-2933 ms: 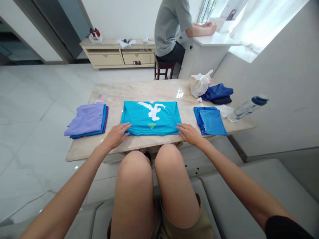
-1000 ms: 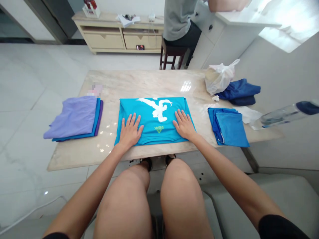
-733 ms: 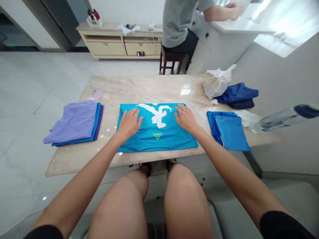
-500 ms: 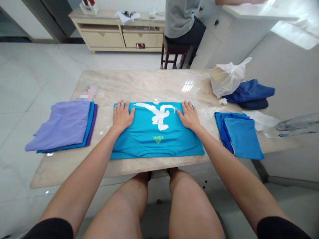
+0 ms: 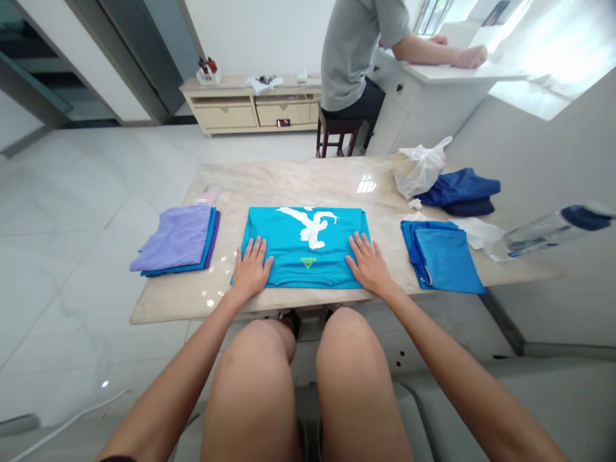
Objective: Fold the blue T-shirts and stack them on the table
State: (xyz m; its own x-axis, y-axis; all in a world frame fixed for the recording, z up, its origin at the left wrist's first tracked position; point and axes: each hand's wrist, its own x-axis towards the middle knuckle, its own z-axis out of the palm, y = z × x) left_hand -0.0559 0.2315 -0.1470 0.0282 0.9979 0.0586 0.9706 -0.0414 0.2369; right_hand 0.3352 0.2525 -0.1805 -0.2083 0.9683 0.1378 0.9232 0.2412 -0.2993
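Note:
A turquoise T-shirt [image 5: 293, 256] with a white figure print and a small yellow-green logo lies folded in a flat rectangle in front of me, its collar toward me. My left hand [image 5: 251, 264] rests flat on its left side, fingers spread. On the right side lies my right hand [image 5: 369, 262], also palm down with the fingers apart. Left of the T-shirt is a stack of folded clothes, a lavender garment [image 5: 176, 236] on top of blue and purple ones. To the right sits a folded blue garment [image 5: 443, 255].
The marble-patterned table [image 5: 289, 183] holds a white plastic bag [image 5: 418, 170], a dark blue cloth [image 5: 459, 191] and a water bottle [image 5: 553, 231] at the right. Beyond it, a person in a grey shirt [image 5: 349, 58] sits on a stool [image 5: 337, 131] near a low cabinet [image 5: 231, 115].
Both hands have slid toward me over the T-shirt, from its far edge to its nearer part. The view has tilted up, showing more of the seated person and the bottle.

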